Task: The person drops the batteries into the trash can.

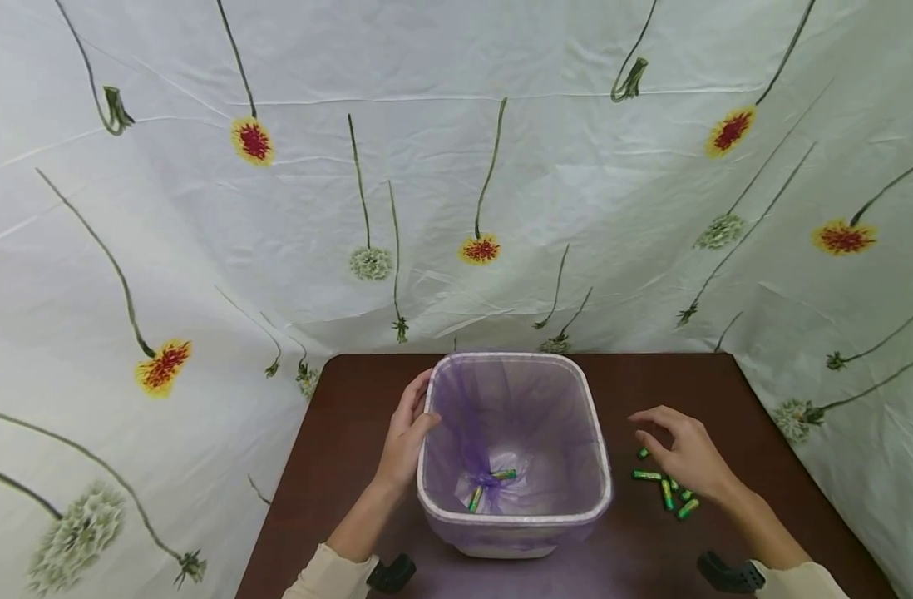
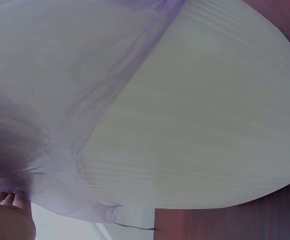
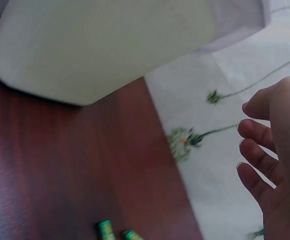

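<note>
A pale trash bin lined with a thin purple plastic bag stands mid-table. My left hand grips its left rim, thumb over the edge and fingers along the outside wall; in the left wrist view that hand shows at the lower left beside the bag. Two green batteries lie at the bottom of the lined bin. To the right of it, several more green batteries are scattered on the table. Above them hovers my right hand, fingers loosely bent, nothing between thumb and fingers.
The dark reddish-brown table has its back edge right behind the bin. White cloth with a flower print hangs behind and at both sides. Black straps with small devices sit at both wrists.
</note>
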### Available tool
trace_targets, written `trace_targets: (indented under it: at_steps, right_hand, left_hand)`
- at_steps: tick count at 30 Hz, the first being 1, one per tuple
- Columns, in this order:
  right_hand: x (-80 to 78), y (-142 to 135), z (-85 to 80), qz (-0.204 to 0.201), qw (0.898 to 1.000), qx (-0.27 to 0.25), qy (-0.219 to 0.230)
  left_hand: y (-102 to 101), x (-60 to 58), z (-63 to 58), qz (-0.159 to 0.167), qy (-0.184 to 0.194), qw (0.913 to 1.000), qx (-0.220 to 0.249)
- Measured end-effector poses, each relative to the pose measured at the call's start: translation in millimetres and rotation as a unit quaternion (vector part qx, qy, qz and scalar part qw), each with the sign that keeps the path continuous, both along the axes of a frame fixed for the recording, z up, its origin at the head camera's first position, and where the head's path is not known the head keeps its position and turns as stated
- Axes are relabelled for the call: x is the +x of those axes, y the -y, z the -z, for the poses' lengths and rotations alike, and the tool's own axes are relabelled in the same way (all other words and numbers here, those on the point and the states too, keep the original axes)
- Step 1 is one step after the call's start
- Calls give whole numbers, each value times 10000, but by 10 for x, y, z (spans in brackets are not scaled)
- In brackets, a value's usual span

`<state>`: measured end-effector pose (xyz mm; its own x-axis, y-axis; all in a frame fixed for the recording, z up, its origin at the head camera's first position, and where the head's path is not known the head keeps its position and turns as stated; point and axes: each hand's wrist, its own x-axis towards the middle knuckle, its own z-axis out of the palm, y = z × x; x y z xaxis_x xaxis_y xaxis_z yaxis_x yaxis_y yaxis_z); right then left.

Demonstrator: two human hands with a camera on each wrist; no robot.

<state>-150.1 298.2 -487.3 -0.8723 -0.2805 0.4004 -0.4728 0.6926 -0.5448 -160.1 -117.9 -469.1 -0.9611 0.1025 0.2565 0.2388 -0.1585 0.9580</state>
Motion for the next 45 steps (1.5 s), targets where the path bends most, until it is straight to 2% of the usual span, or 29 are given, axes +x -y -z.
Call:
trace_targets:
  at_steps: [5,12,20,25,30,34,39,45]
  right_hand:
    - [63,-68,184,137,9998,-58,163]
    - [112,-192,497,630,9964,-267,507]
    - [142,-192,761,730,9940,-684,438]
    - [137,-181,937,1010,9898,-780,628]
    - [108,-177,1120,1208,9900,-563,454]
    - [108,-196,1252,1244,9920,-115,168]
    - [121,-252,1394,1103,9932,265,272]
    - [99,-291,1500,955,9942,387,313]
  left_hand:
    - [14,0,4,-24,10,10000,-16]
    - [17,-11,2,-51,-32,10000,-25]
    - [31,-11,-5,-73,-104,9999,68]
    - [34,-14,1,-20,-88,9999,50]
    - [36,-2,7,-23,-83,9999,67]
    - [26,-6,25,-45,-115,9999,-8]
    - [13,-6,35,-22,-134,9999,-29]
    - [4,-7,24,11,-116,9999,14]
